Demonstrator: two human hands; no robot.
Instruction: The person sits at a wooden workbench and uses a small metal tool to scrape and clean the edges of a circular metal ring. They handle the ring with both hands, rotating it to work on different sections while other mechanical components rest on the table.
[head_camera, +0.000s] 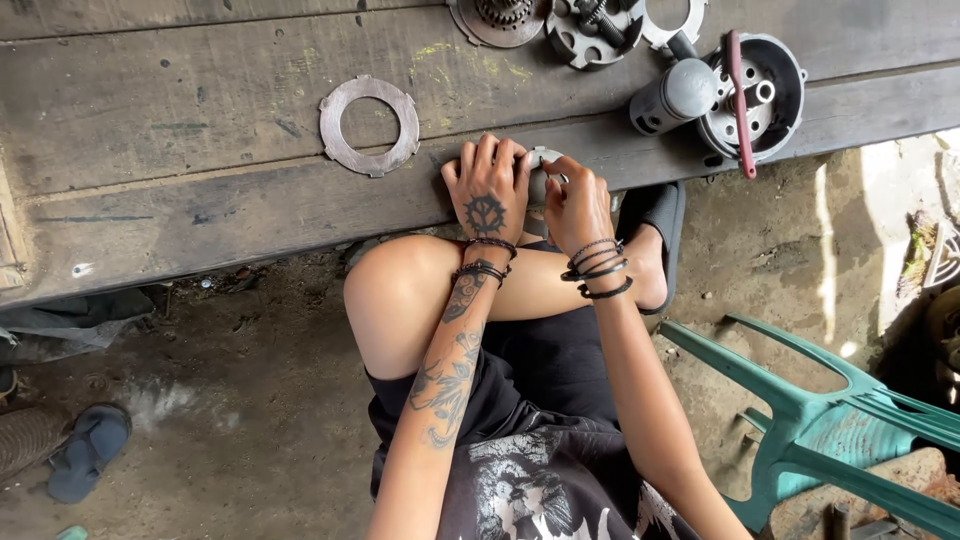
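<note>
At tabletop (200, 200) edge, left hand (487, 195) and right hand (577, 205) both in closed grip on small metal part (541, 172), toothed ring (369, 125) lying near left.

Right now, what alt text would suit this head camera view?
Both hands, left hand and right hand, grip a small round metal part at the edge of a worn wooden bench. A flat metal ring lies beside them, other engine parts farther along.

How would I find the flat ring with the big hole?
Look at the dark wooden bench. Left of the left hand, apart from it, lies the flat metal ring. It lies alone; the other parts crowd the bench's far right.
</note>
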